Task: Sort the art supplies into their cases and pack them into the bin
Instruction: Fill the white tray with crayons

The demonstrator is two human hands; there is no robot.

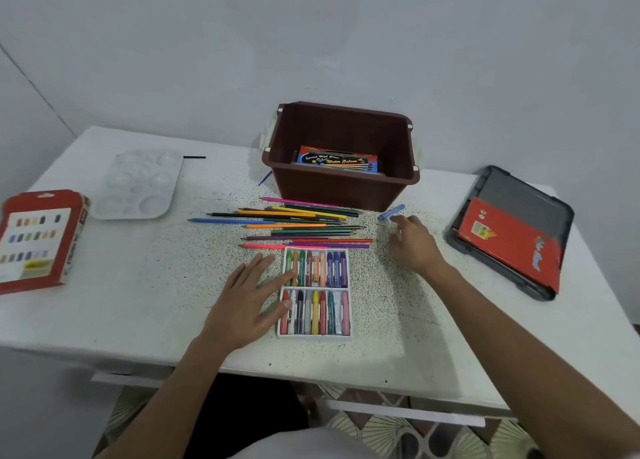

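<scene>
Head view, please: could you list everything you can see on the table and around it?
table: one, white, speckled middle.
bin: one, brown, back centre.
watercolour box: one, red and black, inside bin.
pencils: many, mixed colours, loose before bin.
crayon tray: one, white, two compartments of crayons, front centre.
blue stick: one, right of pencils.
palette: one, clear white, back left.
red case: one, left edge.
grey tray: one, right edge.
red box: one, on grey tray.
left hand: flat, fingers touching crayon tray.
right hand: open, beside blue stick.

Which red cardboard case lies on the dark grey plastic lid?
The red cardboard case at right; the red case with colour rows, at left, lies on the white table.
</scene>
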